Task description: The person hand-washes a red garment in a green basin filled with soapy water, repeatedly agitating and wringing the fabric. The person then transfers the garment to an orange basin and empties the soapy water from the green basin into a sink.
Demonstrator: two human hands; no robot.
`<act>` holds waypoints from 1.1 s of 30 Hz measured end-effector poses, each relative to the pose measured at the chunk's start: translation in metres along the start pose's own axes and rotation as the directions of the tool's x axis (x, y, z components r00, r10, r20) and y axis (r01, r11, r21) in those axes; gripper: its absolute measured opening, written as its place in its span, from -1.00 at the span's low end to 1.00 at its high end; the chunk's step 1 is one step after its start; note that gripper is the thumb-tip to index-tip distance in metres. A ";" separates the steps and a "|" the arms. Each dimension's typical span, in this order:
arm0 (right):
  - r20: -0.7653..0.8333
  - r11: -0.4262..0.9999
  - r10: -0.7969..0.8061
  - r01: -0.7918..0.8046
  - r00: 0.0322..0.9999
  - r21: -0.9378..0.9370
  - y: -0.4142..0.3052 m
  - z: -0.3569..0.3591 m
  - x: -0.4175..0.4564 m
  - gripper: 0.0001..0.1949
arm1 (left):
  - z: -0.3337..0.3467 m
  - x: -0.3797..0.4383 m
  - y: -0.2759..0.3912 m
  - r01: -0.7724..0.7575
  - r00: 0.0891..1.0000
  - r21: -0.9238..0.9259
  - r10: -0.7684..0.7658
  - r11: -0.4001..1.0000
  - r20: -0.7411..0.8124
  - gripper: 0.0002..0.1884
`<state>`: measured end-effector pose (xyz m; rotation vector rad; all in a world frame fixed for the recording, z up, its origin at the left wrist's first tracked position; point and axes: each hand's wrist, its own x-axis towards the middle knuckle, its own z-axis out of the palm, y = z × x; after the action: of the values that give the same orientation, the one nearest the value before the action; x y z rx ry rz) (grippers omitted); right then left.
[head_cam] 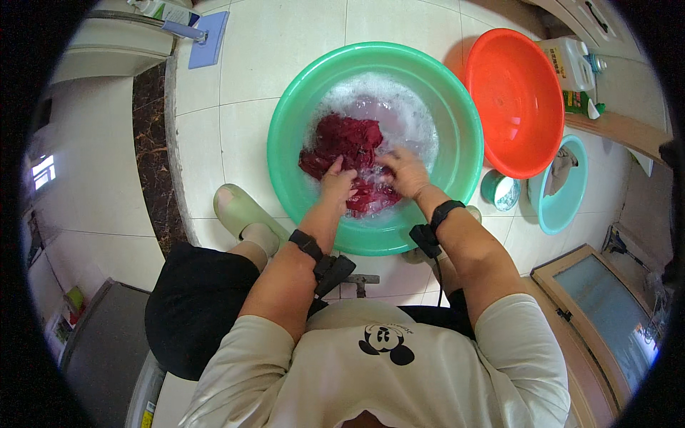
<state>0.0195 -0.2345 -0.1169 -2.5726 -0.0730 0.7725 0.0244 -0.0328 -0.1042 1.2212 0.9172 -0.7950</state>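
Note:
A dark red wet cloth lies bunched in soapy water inside a large green plastic basin. White suds cover much of the water, thickest at the far side. My left hand is at the near edge of the main bunch, thumb and fingers partly spread against the fabric. Blurred by motion, my right hand reaches into the water at the cloth's right side. A nearer fold of the cloth shows between and below both hands. Whether either hand grips the fabric is unclear.
An orange-red basin leans at the right, beside bottles. Near it stand a small tub of white powder and a light-blue basin holding grey cloth. A flat blue mop or squeegee head rests at upper left. My slippered foot flanks the basin.

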 end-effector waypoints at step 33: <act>0.221 0.534 0.048 -0.211 0.974 0.818 -0.076 -0.055 -0.032 -0.60 | 0.027 -0.056 0.038 -0.572 0.778 -0.297 0.620 0.765 0.097 -0.47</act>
<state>0.0279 -0.1936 -0.0270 -1.5730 0.3693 0.8137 0.0382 -0.0512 -0.0350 1.0960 0.3996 -0.2537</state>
